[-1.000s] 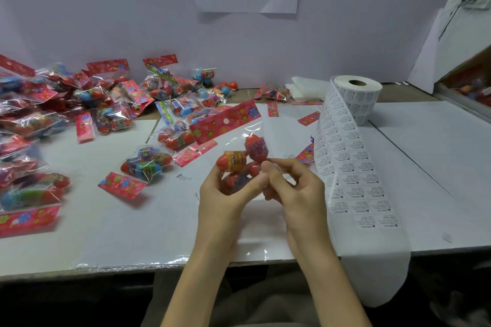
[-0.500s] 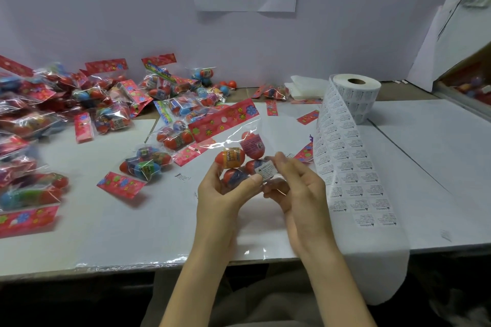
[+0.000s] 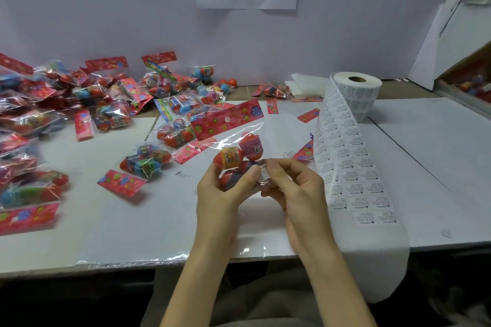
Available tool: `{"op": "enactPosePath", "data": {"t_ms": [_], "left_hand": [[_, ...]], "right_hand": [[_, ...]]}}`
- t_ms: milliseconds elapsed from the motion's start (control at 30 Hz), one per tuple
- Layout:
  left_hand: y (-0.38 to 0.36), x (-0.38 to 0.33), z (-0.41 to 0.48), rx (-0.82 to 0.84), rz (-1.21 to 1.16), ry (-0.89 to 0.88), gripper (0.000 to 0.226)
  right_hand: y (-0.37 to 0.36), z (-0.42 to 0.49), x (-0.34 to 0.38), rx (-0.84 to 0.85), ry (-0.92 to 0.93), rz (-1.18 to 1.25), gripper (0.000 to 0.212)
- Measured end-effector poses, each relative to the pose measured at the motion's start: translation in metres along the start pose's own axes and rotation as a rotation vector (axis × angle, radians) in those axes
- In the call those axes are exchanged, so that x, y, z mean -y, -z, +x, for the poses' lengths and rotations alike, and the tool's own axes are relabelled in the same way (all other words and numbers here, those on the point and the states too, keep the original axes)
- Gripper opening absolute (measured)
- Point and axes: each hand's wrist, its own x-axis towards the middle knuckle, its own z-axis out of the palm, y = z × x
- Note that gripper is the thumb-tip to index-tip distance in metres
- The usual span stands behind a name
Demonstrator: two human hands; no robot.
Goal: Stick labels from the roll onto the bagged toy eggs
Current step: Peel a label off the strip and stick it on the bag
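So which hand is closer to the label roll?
Right. The right hand, pinching a label, is nearer, below-left of the label roll; the left hand, farther left, grips the bagged eggs.

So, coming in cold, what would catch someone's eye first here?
Both hands at centre: the left hand grips a bag of toy eggs while the right hand pinches a white label against it. A label strip trails from the roll at right, and bagged eggs pile up at left.
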Motion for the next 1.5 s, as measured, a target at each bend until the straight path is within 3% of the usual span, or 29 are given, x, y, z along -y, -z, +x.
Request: {"op": "enactPosePath", "data": {"t_ms": [367,500,633,767,1100,1500], "left_hand": [[-0.0009,-0.0007,-0.0008,-0.036,-0.024,-0.014,0.047],[-0.0009,-0.0009,-0.0007,-0.044,-0.024,-0.005,0.047],[-0.0052,-0.0027,-0.0030,-0.072,0.007,-0.026,0.055],[-0.0051,-0.0044,-0.0032,-0.108,-0.016,-0.049,0.057],[-0.0006,0.0003,0.0007,-0.020,0.068,0.027,0.068],[0.0017,0.0018,0.0016,-0.004,0.033,0.021,0.060]], "right_hand": [[0.0001,0.0009,-0.0027,0.048,0.062,-0.026,0.006],[0.0007,0.0018,-0.0028,0.066,0.019,0.055,0.030],[-0.0007,0.0028,-0.0019,0.045,0.008,0.049,0.008],[-0.0014,0.0025,-0.0046,0.035,0.031,-0.036,0.018],[0.0038,0.0011,-0.0014,0.023,-0.011,0.063,0.012],[0.0015,0.0018,-0.0039,0.057,0.033,-0.008,0.014]]}}
